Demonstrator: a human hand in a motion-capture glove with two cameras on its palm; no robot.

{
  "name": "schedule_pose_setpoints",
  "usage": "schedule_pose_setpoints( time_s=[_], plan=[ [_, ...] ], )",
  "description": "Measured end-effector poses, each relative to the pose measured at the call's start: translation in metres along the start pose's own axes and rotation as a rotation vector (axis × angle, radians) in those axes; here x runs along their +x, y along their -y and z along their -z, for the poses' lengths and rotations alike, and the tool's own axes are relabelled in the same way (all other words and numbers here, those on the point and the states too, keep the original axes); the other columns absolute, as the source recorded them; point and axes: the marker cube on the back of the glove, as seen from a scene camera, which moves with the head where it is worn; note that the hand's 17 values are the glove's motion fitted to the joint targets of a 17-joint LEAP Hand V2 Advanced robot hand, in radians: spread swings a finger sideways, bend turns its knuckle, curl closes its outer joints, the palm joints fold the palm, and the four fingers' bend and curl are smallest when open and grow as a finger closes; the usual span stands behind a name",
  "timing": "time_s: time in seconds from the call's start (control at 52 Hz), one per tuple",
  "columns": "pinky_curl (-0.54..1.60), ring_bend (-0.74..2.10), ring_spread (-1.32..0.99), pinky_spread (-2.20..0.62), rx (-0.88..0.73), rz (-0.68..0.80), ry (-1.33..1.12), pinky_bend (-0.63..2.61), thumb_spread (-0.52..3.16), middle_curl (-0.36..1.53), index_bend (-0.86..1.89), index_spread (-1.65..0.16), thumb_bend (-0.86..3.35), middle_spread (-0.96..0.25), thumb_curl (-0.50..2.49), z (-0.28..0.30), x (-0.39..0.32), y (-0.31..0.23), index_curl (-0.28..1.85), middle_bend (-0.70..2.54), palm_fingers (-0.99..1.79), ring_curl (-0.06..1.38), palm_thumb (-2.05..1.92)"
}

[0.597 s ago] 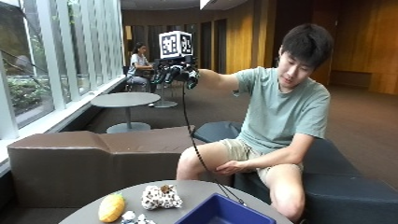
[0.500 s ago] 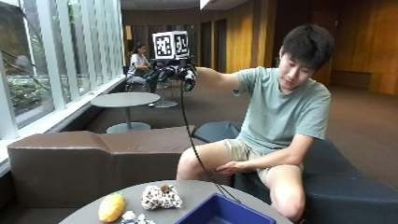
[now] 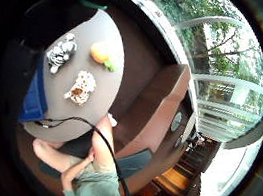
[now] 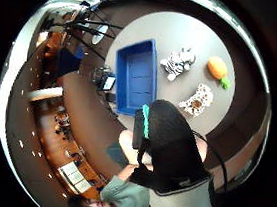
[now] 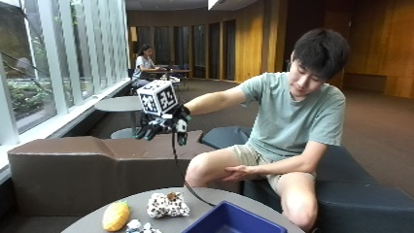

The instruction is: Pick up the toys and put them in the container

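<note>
Plush cloth toys (image 5: 167, 205) lie on a smooth matt grey surface (image 5: 200, 200) beside a glossy blue plastic container (image 5: 230, 221)

Outside cam faces person across table (image 5: 194, 213); palm cams look down, high above.

Wood-panelled walls (image 5: 271, 39), tall windows (image 5: 58, 63), brown bench (image 5: 97, 165).

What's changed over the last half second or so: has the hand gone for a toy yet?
Not yet. The gloved right hand has come down from head height to about chest height, above the table, holding nothing. The yellow toy, spotted toy, zebra toy and blue container lie as before.
</note>
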Motion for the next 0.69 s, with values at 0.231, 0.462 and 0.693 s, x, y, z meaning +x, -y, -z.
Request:
schedule_pose_setpoints(
  time_s=[0.231, 0.462, 0.693],
  plan=[
    [0.34, 0.31, 0.01, 0.05, -0.121, -0.002, 0.036, 0.91, 1.33, 0.15, 0.07, -0.21, -0.01, 0.01, 0.24, -0.131, 0.028, 0.027, 0.16, 0.11, -0.25, 0.21, -0.01],
    [0.36, 0.29, 0.03, 0.05, -0.319, -0.035, 0.066, 0.95, 1.29, 0.15, 0.11, -0.23, -0.01, 0.02, 0.27, -0.246, 0.050, 0.038, 0.17, 0.10, -0.24, 0.23, 0.01],
    [0.40, 0.25, 0.06, 0.05, -0.228, -0.047, 0.034, 1.14, 1.24, 0.06, 0.25, -0.26, 0.02, 0.03, 0.32, -0.307, 0.048, 0.053, 0.24, -0.09, -0.24, 0.24, 0.14]
  ],
)
